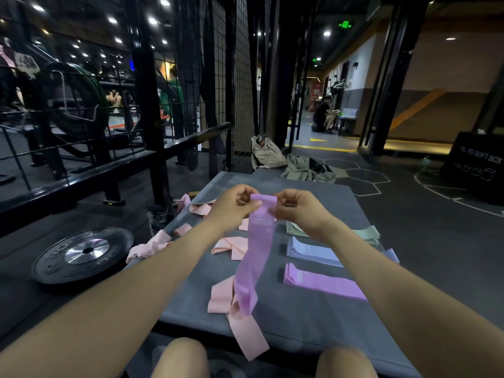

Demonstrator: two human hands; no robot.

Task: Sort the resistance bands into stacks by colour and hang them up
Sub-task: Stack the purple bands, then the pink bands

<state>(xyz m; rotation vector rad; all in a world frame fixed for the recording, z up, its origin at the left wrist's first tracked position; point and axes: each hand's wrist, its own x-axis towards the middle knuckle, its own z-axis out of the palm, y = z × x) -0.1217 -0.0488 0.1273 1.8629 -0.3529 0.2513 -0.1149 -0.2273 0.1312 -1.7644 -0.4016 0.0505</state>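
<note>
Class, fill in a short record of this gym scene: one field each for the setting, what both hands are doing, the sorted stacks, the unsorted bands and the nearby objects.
setting: grey padded mat on a dark gym floor
left hand: pinches top edge of the purple elastic resistance band
right hand: pinches the same top edge; the band hangs down
sorted stacks: green stack, pale blue stack, purple stack, all on the right of the mat
unsorted: loose pink bands scattered left and centre
nearby: black weight plate left of the mat

Purple band (pixel 255 246) smooth matt rubber; mat (pixel 313 317) matt grey; plate (pixel 81 255) w/ shiny metal hub.
</note>
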